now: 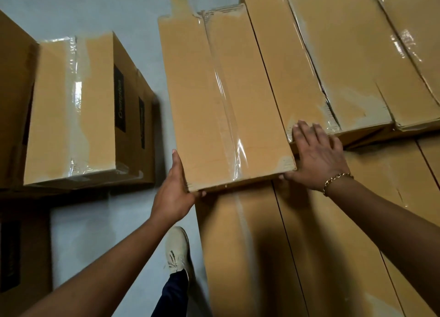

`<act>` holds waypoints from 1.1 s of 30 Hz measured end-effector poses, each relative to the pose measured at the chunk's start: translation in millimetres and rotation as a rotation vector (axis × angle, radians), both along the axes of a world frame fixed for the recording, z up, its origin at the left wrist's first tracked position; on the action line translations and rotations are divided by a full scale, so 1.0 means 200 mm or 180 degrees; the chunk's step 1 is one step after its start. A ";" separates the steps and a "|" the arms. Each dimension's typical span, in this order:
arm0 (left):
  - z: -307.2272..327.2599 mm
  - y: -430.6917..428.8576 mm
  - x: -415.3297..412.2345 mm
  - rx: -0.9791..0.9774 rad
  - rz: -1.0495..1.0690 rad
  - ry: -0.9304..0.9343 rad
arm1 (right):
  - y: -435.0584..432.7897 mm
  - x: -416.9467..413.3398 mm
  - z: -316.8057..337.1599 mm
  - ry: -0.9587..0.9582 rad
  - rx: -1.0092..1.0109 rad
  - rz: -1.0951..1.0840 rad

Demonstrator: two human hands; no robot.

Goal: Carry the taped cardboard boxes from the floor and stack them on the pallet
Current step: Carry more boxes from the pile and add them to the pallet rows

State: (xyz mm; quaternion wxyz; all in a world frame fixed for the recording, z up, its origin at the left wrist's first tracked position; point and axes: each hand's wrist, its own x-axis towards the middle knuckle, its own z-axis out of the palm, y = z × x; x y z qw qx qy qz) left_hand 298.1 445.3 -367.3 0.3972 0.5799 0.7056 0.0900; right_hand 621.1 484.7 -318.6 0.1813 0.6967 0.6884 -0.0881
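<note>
A long taped cardboard box (214, 107) lies on top of a lower layer of boxes (309, 245), at the left end of the upper row. My left hand (175, 193) grips its near left corner, thumb up the left side and fingers under the near edge. My right hand (316, 154) holds the near right corner, fingers spread flat over the neighbouring box (281, 73) and thumb under the edge. The pallet itself is hidden under the stack.
More upper-row boxes (362, 54) lie to the right. Other taped boxes (76, 112) stand on the grey floor (100, 233) at left, with another box (23, 257) at lower left. My shoe (177, 252) stands on the floor beside the stack.
</note>
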 end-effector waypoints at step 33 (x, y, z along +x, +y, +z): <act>-0.02 0.39 -0.04 -0.0208 0.0752 -0.1565 | 0.19 -0.05 -0.06 0.0104 0.0435 0.0169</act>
